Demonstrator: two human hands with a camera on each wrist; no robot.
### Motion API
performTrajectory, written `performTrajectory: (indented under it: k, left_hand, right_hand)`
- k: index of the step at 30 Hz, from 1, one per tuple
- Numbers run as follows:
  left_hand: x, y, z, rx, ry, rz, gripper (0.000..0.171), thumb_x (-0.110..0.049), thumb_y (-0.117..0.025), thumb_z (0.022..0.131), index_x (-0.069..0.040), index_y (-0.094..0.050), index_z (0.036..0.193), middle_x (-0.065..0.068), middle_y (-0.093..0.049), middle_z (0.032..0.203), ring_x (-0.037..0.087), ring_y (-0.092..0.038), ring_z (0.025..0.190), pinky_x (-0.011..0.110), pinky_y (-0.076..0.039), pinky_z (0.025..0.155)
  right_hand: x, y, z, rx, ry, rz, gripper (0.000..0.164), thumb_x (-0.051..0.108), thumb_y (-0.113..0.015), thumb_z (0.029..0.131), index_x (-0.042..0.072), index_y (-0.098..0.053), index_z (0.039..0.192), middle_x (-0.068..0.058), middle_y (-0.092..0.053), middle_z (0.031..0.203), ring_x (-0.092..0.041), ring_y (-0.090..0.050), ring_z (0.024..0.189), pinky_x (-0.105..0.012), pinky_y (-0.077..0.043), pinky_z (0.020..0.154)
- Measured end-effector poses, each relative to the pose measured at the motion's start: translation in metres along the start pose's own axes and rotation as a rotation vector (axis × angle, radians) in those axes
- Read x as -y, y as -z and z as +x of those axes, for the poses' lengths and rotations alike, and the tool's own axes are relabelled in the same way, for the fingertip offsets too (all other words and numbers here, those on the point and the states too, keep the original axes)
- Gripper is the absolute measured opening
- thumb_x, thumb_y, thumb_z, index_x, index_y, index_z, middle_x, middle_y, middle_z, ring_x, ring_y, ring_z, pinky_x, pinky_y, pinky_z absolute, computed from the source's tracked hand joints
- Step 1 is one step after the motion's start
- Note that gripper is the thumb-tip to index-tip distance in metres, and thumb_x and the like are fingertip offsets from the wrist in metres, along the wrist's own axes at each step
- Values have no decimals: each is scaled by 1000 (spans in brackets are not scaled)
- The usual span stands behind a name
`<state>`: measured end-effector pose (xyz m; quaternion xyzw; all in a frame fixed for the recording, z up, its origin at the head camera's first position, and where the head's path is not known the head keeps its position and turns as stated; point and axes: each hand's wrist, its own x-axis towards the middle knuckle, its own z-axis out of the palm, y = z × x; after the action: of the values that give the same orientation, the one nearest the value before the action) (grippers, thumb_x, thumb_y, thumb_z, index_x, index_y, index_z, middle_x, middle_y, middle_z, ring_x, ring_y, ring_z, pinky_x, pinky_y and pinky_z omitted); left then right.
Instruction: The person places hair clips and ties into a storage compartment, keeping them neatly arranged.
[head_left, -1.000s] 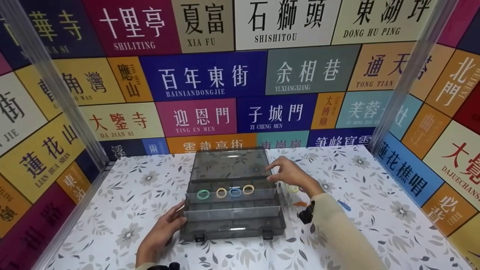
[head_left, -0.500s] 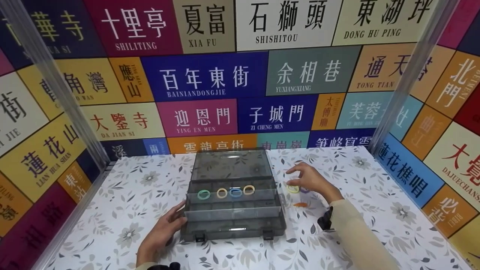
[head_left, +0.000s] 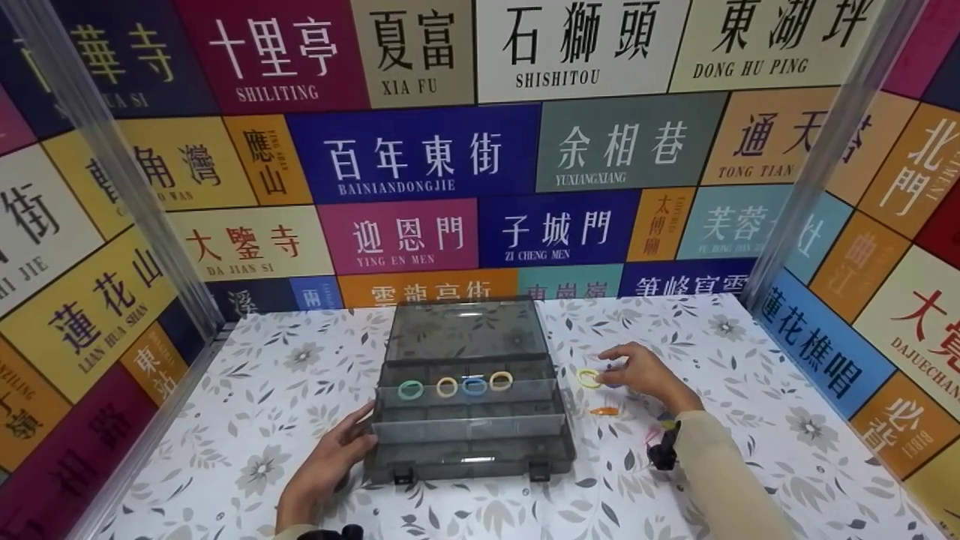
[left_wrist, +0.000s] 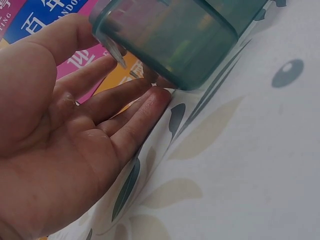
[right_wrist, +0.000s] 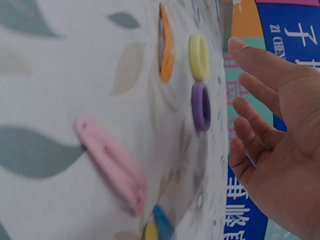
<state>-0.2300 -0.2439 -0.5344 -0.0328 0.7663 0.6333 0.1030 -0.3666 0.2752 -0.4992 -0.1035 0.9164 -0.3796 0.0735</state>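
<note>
A smoky grey compartment box [head_left: 472, 466] lies with its lid [head_left: 466, 330] raised. My left hand [head_left: 330, 457] touches its left side, fingers fairly straight at the lower corner and thumb near the upper edge. Along the back row sit hair ties: green [head_left: 411, 396], beige [head_left: 446, 395], blue [head_left: 474, 394] and another beige one. To the right of the box my right hand [head_left: 652, 377] hovers with fingers spread and nothing held. Close to its fingertips lie a yellow hair tie [right_wrist: 194, 57] and a purple hair tie [right_wrist: 196, 107], side by side on the table.
An orange snap hair clip [right_wrist: 167, 47] lies by the yellow tie. Nearer the right wrist are a pink hair clip [right_wrist: 110, 165], a blue clip [right_wrist: 163, 225] and a yellow piece [right_wrist: 151, 231]. Beyond the flowered tabletop [head_left: 300, 352] rise sign-covered walls and clear posts.
My right hand has moved from the lid's right edge out to the right, over the yellow and purple hair ties. The left hand stays against the box.
</note>
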Motion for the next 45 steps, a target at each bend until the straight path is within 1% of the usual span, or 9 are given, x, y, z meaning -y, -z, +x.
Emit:
performTrajectory:
  k: [3,5,8,11,22,31,36,39,45]
  left_hand:
    - [0,1,-1,1,-2,0,64,-19,-61,100,-14,-34,158,27,-34,159,43,-36,147,55,-39,117]
    - [1,1,-1,-2,1,2,64,-20,-61,100,-14,-34,157,27,-35,159,42,-35,147,55,-39,117]
    - [1,0,-1,-1,4,2,64,-21,-61,100,-15,-34,158,26,-33,160,43,-34,148,55,-40,117]
    - [2,0,1,-8,9,4,64,-21,-60,100,-16,-33,158,27,-31,160,45,-35,147,55,-42,115]
    - [1,0,0,-3,8,-1,65,-23,-61,99,-16,-34,158,25,-30,162,43,-34,148,56,-39,117]
    - [0,-1,0,-25,8,-7,65,-22,-62,98,-16,-36,157,23,-34,160,41,-35,148,55,-40,117]
    - [0,-1,0,-29,7,-5,65,-22,-62,98,-16,-36,157,25,-35,159,42,-37,147,56,-41,116]
    - [0,-1,-1,-2,-3,-9,65,-20,-60,99,-15,-33,158,26,-32,160,44,-33,148,56,-38,117]
    - [-1,-1,-2,-3,-14,11,63,-18,-59,99,-15,-34,158,26,-34,159,43,-34,148,56,-39,117]
  right_hand:
    - [-6,1,-4,-4,-25,-3,52,25,-79,88,1,-63,132,-26,-56,136,-21,-65,92,-37,-54,82]
    - [-9,1,-7,1,-55,-16,57,29,-79,87,3,-62,134,-25,-56,138,-30,-62,104,-45,-52,92]
    - [-11,1,-12,30,-87,-20,62,30,-79,87,2,-57,139,-25,-54,142,-41,-54,125,-56,-45,107]
    - [-12,2,-15,50,-100,-4,65,28,-78,88,1,-54,141,-25,-52,146,-45,-46,136,-60,-39,113]
    - [-13,-1,-10,35,-107,11,52,20,-78,88,0,-61,133,-25,-58,140,-44,-52,131,-59,-40,113]
    - [-16,-3,-6,7,-110,-19,43,22,-78,88,2,-66,124,-21,-65,130,-39,-58,123,-56,-44,109]
    - [-18,-3,-5,-16,-119,-29,38,23,-77,88,3,-68,119,-18,-67,123,-31,-62,112,-50,-50,101]
    - [-18,-4,-5,-24,-116,-21,38,24,-77,88,2,-69,118,-17,-69,120,-28,-64,106,-46,-53,95]
    - [-11,-3,-5,-42,-141,-11,38,29,-76,89,5,-69,118,-19,-65,127,-26,-63,104,-38,-53,86]
